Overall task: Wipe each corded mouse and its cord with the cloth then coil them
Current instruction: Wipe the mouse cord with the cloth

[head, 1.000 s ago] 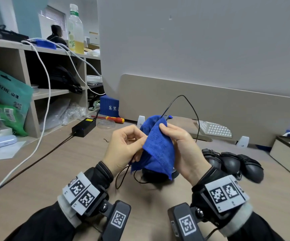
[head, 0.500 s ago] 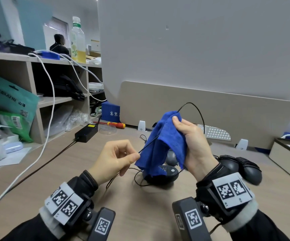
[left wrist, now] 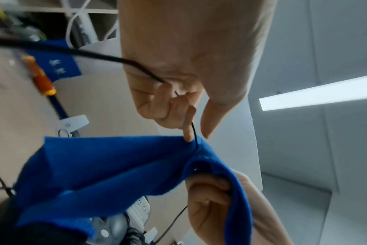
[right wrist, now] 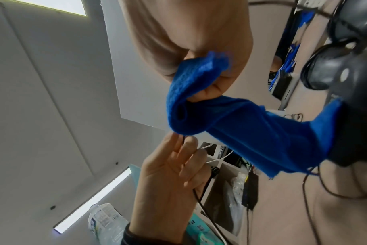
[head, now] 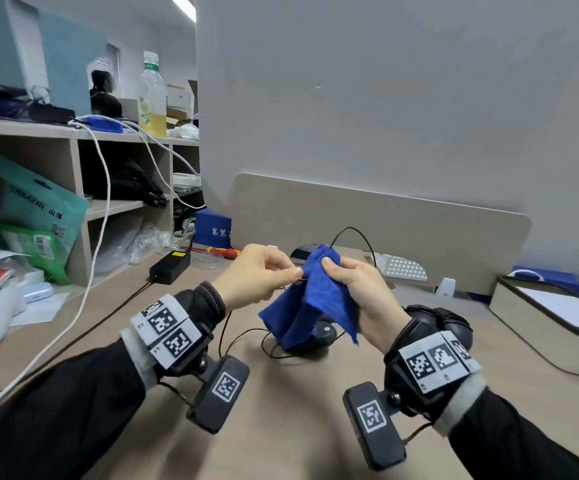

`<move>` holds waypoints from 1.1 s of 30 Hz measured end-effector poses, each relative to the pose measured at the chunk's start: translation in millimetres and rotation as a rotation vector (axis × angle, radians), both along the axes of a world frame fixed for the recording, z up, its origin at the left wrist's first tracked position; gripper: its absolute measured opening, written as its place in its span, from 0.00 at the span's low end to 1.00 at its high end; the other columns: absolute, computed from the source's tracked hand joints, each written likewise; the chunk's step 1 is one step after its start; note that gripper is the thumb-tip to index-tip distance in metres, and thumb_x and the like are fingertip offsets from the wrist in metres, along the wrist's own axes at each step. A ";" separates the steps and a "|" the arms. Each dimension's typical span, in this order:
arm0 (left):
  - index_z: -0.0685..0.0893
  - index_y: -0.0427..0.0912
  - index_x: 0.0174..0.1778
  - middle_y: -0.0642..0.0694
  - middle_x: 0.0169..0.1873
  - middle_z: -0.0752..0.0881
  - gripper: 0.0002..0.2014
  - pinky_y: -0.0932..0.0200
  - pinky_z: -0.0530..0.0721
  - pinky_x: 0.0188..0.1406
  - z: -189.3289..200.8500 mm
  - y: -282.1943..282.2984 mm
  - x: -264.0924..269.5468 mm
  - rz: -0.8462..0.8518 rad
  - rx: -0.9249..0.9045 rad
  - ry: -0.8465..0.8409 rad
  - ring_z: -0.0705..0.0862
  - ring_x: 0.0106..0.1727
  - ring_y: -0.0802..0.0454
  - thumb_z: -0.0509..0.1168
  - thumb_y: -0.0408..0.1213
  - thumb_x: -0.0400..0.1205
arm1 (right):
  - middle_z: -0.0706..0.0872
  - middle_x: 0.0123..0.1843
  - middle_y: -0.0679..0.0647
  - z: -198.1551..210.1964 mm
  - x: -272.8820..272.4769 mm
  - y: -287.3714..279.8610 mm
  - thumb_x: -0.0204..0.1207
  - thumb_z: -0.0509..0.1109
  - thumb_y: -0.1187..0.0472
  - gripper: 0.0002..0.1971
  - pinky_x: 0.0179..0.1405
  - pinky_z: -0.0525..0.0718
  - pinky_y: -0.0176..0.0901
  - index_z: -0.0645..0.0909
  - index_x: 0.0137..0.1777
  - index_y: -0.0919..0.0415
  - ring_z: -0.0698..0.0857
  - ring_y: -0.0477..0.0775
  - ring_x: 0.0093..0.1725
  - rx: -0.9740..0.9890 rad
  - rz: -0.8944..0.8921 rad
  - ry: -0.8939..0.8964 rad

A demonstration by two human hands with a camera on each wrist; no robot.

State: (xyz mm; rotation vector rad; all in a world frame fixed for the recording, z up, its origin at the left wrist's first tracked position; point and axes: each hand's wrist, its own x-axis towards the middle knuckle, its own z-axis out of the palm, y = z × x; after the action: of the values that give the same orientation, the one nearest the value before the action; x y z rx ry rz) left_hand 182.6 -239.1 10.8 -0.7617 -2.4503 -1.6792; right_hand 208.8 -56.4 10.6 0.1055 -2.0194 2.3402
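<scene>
In the head view my right hand [head: 333, 268] grips the blue cloth [head: 316, 299], folded round the thin black cord [head: 354, 232]. My left hand [head: 296, 271] pinches the same cord right beside the cloth; the left wrist view shows the cord [left wrist: 194, 132] held between thumb and forefinger and running into the cloth [left wrist: 115, 165]. Both hands are raised above the desk. The cord's black mouse [head: 322, 332] lies on the desk below, partly hidden by the hanging cloth. Several other black mice [head: 454, 327] sit behind my right wrist. In the right wrist view the cloth [right wrist: 241, 124] hangs from my fingers.
A beige divider panel [head: 385, 223] closes the desk's far side. A black power adapter [head: 170, 268], a screwdriver [head: 212, 251] and a blue box [head: 213, 230] lie at the back left, beside a cluttered shelf with a hanging white cable [head: 104, 188]. A shallow box [head: 551, 320] stands at the right.
Half a second ago my left hand was lower and apart from the cloth, with the cord stretched between. It has since come back up against the cloth.
</scene>
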 end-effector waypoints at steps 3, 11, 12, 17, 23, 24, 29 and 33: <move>0.85 0.35 0.39 0.55 0.19 0.76 0.09 0.67 0.69 0.22 -0.8 3.9 10.2 -0.072 -0.091 0.087 0.71 0.20 0.59 0.68 0.33 0.84 | 0.92 0.44 0.60 1.2 11.4 -2.5 0.86 0.65 0.62 0.11 0.40 0.86 0.45 0.86 0.55 0.68 0.90 0.56 0.41 -0.020 -0.018 -0.042; 0.84 0.41 0.37 0.57 0.21 0.79 0.09 0.69 0.70 0.29 -10.1 -30.5 24.1 -0.096 -0.237 0.212 0.73 0.25 0.63 0.70 0.33 0.83 | 0.90 0.50 0.67 5.0 25.9 -9.5 0.86 0.64 0.63 0.12 0.57 0.87 0.56 0.84 0.56 0.73 0.89 0.64 0.47 -0.240 -0.150 -0.182; 0.84 0.41 0.37 0.59 0.19 0.77 0.09 0.70 0.68 0.28 -8.8 -39.7 24.8 -0.077 -0.263 0.216 0.71 0.24 0.62 0.70 0.33 0.83 | 0.90 0.52 0.68 4.1 26.2 -8.5 0.86 0.64 0.63 0.13 0.56 0.87 0.56 0.83 0.58 0.74 0.89 0.65 0.48 -0.261 -0.160 -0.178; 0.85 0.42 0.42 0.52 0.26 0.81 0.08 0.63 0.74 0.32 -5.9 -63.3 17.3 -0.063 -0.421 0.139 0.75 0.28 0.60 0.67 0.39 0.85 | 0.89 0.49 0.64 -8.0 32.7 -17.9 0.86 0.65 0.60 0.12 0.42 0.87 0.49 0.84 0.58 0.69 0.89 0.60 0.44 -0.261 -0.176 -0.156; 0.88 0.38 0.46 0.54 0.23 0.80 0.13 0.67 0.74 0.25 -7.9 -21.5 22.7 -0.162 -0.380 0.060 0.74 0.25 0.60 0.66 0.45 0.86 | 0.88 0.52 0.66 -15.4 32.8 -29.1 0.87 0.65 0.62 0.12 0.47 0.86 0.54 0.83 0.61 0.69 0.88 0.63 0.48 -0.190 -0.212 -0.111; 0.89 0.38 0.43 0.52 0.24 0.82 0.14 0.67 0.74 0.27 -9.3 -17.9 23.2 -0.185 -0.396 0.082 0.74 0.27 0.60 0.66 0.44 0.86 | 0.88 0.51 0.65 -14.2 33.9 -27.0 0.87 0.64 0.62 0.12 0.43 0.86 0.52 0.83 0.61 0.69 0.88 0.62 0.46 -0.196 -0.214 -0.111; 0.89 0.37 0.39 0.58 0.23 0.80 0.14 0.66 0.71 0.31 -23.1 -25.3 24.1 -0.276 -0.485 0.136 0.73 0.27 0.61 0.65 0.40 0.87 | 0.89 0.52 0.65 -15.3 36.9 -6.9 0.87 0.64 0.61 0.14 0.39 0.84 0.47 0.83 0.63 0.71 0.88 0.59 0.46 -0.201 -0.240 -0.098; 0.87 0.37 0.33 0.56 0.18 0.69 0.20 0.68 0.64 0.23 -22.3 -32.2 26.7 -0.226 -0.363 0.113 0.64 0.21 0.59 0.63 0.41 0.88 | 0.90 0.50 0.63 -14.3 39.8 -0.3 0.87 0.66 0.59 0.13 0.37 0.86 0.45 0.85 0.60 0.69 0.90 0.57 0.44 -0.163 -0.219 -0.070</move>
State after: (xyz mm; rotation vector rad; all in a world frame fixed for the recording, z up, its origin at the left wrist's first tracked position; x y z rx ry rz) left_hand 209.3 -271.3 -11.6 -1.1784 -2.7060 -1.2144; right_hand 248.6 -56.6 -3.8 -0.1963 -1.7567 2.3846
